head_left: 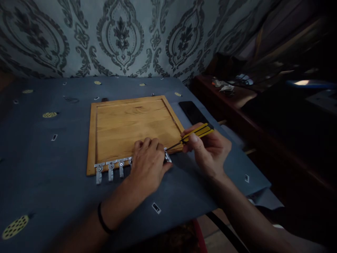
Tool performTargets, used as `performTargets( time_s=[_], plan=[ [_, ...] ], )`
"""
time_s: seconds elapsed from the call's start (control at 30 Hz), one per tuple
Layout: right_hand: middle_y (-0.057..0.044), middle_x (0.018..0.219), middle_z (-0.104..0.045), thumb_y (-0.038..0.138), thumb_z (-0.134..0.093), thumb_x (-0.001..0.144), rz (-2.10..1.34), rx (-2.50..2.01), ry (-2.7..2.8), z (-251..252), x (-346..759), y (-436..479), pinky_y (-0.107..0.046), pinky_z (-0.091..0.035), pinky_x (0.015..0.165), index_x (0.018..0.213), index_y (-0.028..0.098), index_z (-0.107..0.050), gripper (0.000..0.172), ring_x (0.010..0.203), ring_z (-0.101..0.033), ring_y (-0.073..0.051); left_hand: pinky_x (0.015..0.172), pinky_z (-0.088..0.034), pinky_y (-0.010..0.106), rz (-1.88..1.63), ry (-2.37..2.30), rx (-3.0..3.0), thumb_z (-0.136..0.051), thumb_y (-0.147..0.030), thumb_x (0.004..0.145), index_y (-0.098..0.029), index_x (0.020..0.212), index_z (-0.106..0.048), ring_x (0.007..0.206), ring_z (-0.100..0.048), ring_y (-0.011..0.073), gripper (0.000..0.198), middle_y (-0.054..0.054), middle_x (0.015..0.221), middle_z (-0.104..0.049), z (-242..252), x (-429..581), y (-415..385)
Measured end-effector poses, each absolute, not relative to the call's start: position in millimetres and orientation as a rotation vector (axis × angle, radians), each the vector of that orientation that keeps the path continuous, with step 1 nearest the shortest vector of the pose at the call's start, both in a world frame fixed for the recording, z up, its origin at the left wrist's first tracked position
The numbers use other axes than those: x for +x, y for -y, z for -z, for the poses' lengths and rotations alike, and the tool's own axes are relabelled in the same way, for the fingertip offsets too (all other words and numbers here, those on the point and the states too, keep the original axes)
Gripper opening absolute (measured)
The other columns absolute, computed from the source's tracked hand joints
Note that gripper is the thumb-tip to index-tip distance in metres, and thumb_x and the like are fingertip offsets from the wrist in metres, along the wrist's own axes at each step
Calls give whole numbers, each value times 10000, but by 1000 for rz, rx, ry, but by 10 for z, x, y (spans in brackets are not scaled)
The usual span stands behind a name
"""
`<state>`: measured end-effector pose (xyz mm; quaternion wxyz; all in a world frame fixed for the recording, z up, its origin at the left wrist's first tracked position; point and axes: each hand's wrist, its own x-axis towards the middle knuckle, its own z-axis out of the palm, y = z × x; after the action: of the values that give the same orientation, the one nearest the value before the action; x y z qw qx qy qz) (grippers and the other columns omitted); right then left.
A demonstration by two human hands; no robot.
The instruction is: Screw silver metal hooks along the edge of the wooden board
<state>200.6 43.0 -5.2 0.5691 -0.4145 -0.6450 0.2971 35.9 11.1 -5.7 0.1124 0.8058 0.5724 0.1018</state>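
Observation:
A wooden panel (131, 126) with a raised frame lies flat on the blue cloth. Small metal hinges (99, 172) sit in a row along its near edge, their arms sticking out towards me. My left hand (149, 161) bends its fingers over that edge, covering part of the row, with the thumb against the rightmost hinge (167, 156). In my right hand (210, 151) is a yellow and black screwdriver (197, 133), held tilted at the panel's near right corner. Its tip reaches down to the rightmost hinge; the exact contact is too small to make out.
A black phone (193, 111) lies right of the panel on the patterned cloth (52, 175). Beyond the right table edge stands a dark reddish wooden ledge (210, 82) with crumpled wrappers (223, 86). A patterned curtain (150, 35) hangs behind the table.

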Motion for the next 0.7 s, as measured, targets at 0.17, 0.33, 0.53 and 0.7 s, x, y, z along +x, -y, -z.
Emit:
performTargets(
  time_s=[0.17,0.33,0.53,0.7],
  plan=[
    [10,725,-662,508,-736,895,-735,-978,1541,59,2006,-437,-282,-477,444,869,245,-723,264,451,-569,-107,929,-442,467,-307,-1670,2379,-778,-437,886,-155,1062,-694,1104,-588,313,343,101,1106,-684,54,357,-110],
    [10,734,-656,513,-735,895,-761,-977,1559,54,2013,-446,-271,-456,426,871,239,-719,276,451,-578,-101,934,-450,473,-315,-1662,2374,-776,-437,889,-149,1051,-699,1109,-596,314,340,101,1097,-684,65,356,-107],
    [14,726,-634,495,-747,892,-814,-912,1604,32,2026,-468,-266,-468,446,860,232,-711,268,460,-570,-96,939,-446,471,-300,-1655,2369,-777,-437,888,-138,1082,-704,1118,-594,316,364,106,1115,-680,71,356,-106],
    [-6,802,-666,517,-773,859,-937,-894,1633,-3,2079,-508,-265,-493,457,890,232,-736,289,491,-600,-103,934,-443,465,-316,-1664,2380,-776,-445,887,-145,1062,-704,1109,-591,310,355,101,1103,-679,81,358,-111]
  ],
)
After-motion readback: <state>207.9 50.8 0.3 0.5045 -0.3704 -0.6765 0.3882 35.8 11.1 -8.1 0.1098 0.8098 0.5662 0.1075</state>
